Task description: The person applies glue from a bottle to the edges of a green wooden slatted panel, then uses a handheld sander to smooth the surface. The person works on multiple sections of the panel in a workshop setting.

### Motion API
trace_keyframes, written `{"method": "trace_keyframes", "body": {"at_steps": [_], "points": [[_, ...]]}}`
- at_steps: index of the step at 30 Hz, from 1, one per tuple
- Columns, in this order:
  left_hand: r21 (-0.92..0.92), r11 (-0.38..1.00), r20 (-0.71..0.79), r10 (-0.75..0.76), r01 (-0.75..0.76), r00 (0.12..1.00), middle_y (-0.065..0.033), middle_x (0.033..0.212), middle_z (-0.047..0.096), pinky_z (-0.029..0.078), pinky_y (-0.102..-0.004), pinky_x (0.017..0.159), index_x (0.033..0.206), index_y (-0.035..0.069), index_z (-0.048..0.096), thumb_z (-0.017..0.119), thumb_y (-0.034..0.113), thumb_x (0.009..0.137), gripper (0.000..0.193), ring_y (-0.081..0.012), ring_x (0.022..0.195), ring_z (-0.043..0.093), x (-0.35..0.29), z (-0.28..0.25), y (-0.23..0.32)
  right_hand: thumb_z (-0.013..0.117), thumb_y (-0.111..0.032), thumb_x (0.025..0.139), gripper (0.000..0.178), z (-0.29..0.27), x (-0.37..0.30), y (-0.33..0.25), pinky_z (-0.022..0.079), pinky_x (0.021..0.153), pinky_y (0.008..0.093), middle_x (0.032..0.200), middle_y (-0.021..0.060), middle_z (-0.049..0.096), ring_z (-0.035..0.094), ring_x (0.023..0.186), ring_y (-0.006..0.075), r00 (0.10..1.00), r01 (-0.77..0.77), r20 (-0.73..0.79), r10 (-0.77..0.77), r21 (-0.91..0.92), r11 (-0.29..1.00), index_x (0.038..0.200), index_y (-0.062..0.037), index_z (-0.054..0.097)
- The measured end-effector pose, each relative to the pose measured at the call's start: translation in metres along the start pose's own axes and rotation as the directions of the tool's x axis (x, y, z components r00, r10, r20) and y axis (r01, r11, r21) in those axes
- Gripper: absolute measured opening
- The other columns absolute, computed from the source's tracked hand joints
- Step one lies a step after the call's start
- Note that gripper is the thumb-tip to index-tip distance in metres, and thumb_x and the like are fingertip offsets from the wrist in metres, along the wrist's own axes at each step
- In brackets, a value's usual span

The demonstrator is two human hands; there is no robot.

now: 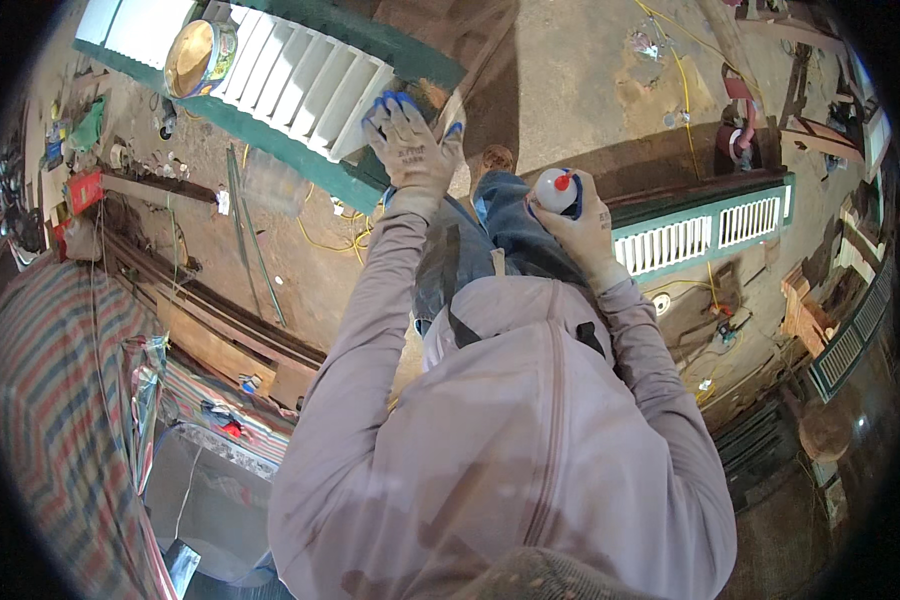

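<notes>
Brown, dusty floor [590,90] fills much of the head view, with a yellow cable [686,100] winding over its right part. A striped sheet [60,400] covers the lower left, next to a grey bin [205,490]; long wooden boards [235,335] lie just above these.

Upper left: a shutter panel [275,150], green frame with a row of white slats [305,85], set at a slant. A round tin [222,58] sits on it toward its far left part, its open top facing the camera, pale tan inside.

Left hand [412,150], in a cream glove with blue tips: at the near right end of the slats. Its fingers are extended and slightly spread, thumb held apart, nothing gripped. They appear to lie on the last slat; pressure cannot be told.

Right hand [582,225], same kind of glove: fingers closed around a white bottle [548,198]. Bottle is in front of the body, over the jeans [515,225], well apart from the slats. Its red tip [561,183] points up toward the camera.

Right of this hand: a second shutter panel [715,230], also green with white slats, close to the wrist in the view. Grey jacket [490,430] occupies the lower centre.
</notes>
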State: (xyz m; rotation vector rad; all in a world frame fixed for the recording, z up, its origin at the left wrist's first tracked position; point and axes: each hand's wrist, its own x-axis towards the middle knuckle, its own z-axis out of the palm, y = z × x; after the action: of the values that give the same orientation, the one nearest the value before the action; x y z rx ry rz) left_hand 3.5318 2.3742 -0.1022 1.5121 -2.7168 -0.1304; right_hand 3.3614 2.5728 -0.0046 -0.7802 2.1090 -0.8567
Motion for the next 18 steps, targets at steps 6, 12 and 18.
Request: {"method": "trace_keyframes", "body": {"at_steps": [6, 12, 18], "points": [[0.081, 0.997, -0.033, -0.006, 0.009, 0.999, -0.0352, 0.161, 0.028, 0.008, -0.0670, 0.123, 0.154, -0.014, 0.029, 0.049, 0.071, 0.094, 0.106, -0.0490, 0.153, 0.022, 0.023, 0.003, 0.021, 0.088, -0.038, 0.077, 0.064, 0.007, 0.013, -0.001, 0.055, 0.083, 0.0448, 0.105, 0.0197, 0.072, 0.072, 0.097, 0.0379, 1.000, 0.019, 0.002, -0.019, -0.034, 0.999, 0.125, -0.0101, 0.057], [0.045, 0.997, 0.089, -0.065, 0.062, 0.994, -0.0336, 0.163, 0.026, 0.002, -0.0641, 0.124, 0.155, -0.013, 0.028, 0.047, 0.074, 0.093, 0.109, -0.0480, 0.154, 0.018, 0.014, 0.001, 0.015, 0.087, -0.036, 0.077, 0.060, 0.007, 0.013, 0.002, 0.055, 0.084, 0.0443, 0.104, 0.0196, 0.072, 0.072, 0.097, 0.0371, 0.999, 0.040, -0.003, -0.040, -0.011, 0.999, 0.122, -0.0093, 0.058], [-0.028, 0.992, 0.132, 0.124, -0.122, 0.984, -0.0315, 0.164, 0.025, 0.006, -0.0602, 0.126, 0.156, -0.010, 0.027, 0.057, 0.071, 0.088, 0.110, -0.0477, 0.154, 0.017, 0.017, -0.009, 0.056, 0.088, -0.028, 0.078, 0.055, 0.009, 0.025, -0.004, 0.055, 0.084, 0.0389, 0.104, 0.0154, 0.072, 0.072, 0.096, 0.0269, 1.000, 0.017, 0.003, -0.018, 0.114, 0.993, 0.120, -0.0064, 0.059]]}}
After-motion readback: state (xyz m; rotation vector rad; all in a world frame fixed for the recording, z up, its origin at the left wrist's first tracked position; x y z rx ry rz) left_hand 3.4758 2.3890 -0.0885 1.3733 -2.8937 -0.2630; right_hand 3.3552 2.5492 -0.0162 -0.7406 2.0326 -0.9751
